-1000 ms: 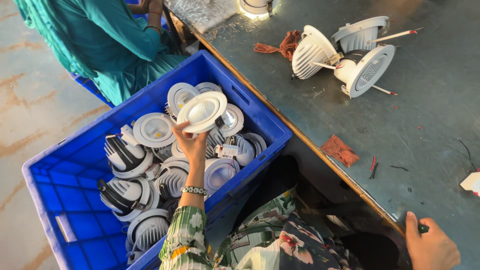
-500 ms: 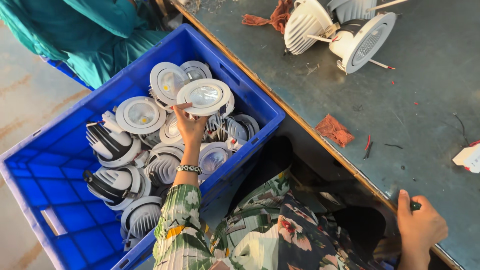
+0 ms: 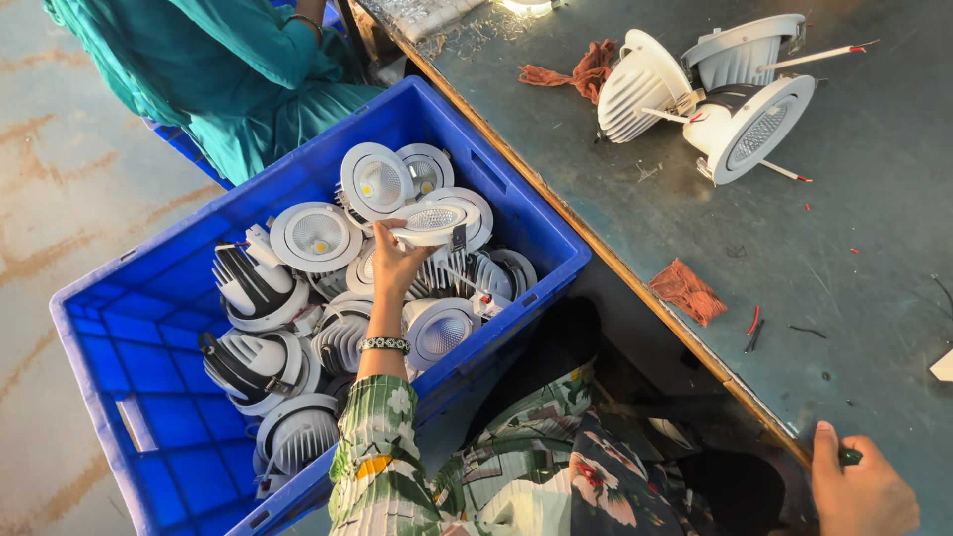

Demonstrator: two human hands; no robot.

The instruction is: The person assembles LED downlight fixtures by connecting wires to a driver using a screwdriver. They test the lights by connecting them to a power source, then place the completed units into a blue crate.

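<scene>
My left hand (image 3: 395, 263) grips the rim of a white round downlight fixture (image 3: 434, 218), held just above the pile in a blue plastic crate (image 3: 129, 337). The crate holds several similar white downlights (image 3: 316, 236) with finned grey heat sinks. My right hand (image 3: 859, 486) rests at the near edge of the grey worktable (image 3: 854, 248), fingers curled around a small dark object that is mostly hidden.
Three downlights (image 3: 710, 94) lie together at the table's far side, with orange-red rags (image 3: 586, 69) beside them and another rag (image 3: 690, 291) near the table edge. A person in teal clothing (image 3: 228, 69) sits beyond the crate. Small wire scraps (image 3: 754, 323) dot the table.
My left hand has lowered and tilted the downlight closer to the pile in the crate. My right hand stays at the table edge.
</scene>
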